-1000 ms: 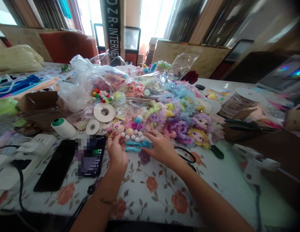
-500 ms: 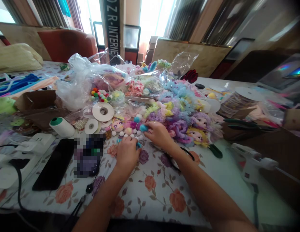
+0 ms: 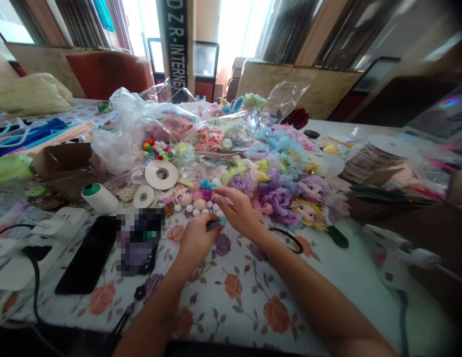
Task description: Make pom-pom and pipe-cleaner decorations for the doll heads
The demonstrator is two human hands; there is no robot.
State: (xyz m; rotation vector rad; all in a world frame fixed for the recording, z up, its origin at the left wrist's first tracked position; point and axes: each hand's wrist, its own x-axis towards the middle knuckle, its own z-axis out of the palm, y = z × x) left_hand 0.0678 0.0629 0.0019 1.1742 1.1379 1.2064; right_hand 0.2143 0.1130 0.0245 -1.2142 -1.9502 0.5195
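Note:
My left hand (image 3: 201,235) is closed on a small teal piece (image 3: 215,225) whose exact kind I cannot make out. Just to its right, my right hand (image 3: 236,210) reaches over with fingers stretched out and apart. Its fingertips are close to blue pompoms (image 3: 207,183), and I see nothing held in them. Beyond my hands lie several white pompoms (image 3: 196,212), a pink pompom (image 3: 200,204) and a doll's face (image 3: 183,196) with painted eyes. A pale blue bit shows between the two hands, partly hidden.
Frilly doll pieces (image 3: 279,193) and plastic bags (image 3: 122,124) are heaped behind. Ribbon rolls (image 3: 161,174), a thread cone (image 3: 100,198), a black phone (image 3: 87,255) and a power strip (image 3: 55,238) sit left. A glue gun (image 3: 398,253) and cardboard box (image 3: 409,223) stand right.
My right hand's fingers have come away from the blue pompom they pinched and moved slightly left. My left hand has turned and lifted the teal piece a little. The view has shifted slightly.

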